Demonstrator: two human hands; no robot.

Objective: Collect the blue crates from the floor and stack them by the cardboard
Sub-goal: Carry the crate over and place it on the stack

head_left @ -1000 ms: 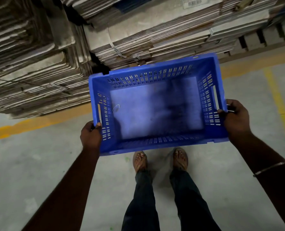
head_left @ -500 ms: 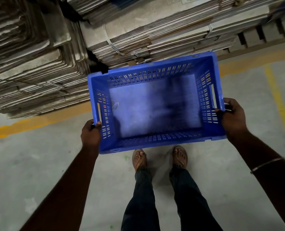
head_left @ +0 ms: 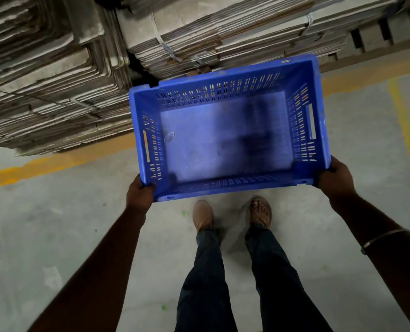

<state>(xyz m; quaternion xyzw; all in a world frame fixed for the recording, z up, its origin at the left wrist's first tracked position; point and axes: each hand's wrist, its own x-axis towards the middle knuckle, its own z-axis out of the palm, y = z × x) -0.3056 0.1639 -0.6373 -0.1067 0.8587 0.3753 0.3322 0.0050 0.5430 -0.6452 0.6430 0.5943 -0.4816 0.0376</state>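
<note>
A grey concrete floor (head_left: 55, 236) with a yellow painted line (head_left: 55, 161) runs along the foot of tall stacks of flattened cardboard (head_left: 43, 80), some bundles bound with strapping. A single blue crate (head_left: 225, 135) is held in the air above the floor, in front of the person's feet and close to the cardboard, its far rim overlapping the lower edge of the stacks in this view. Its open top faces up toward the camera, showing a scuffed, empty base with a small bit of string on it. The long axis runs left to right, tilted slightly so the right end sits farther away. The left hand (head_left: 139, 195) grips the near left corner, fingers curled round the rim. The right hand (head_left: 335, 178) grips the near right corner likewise. A thin bangle (head_left: 383, 238) circles the right forearm. Two sandalled feet (head_left: 259, 212) stand just under the crate's near edge.
</note>
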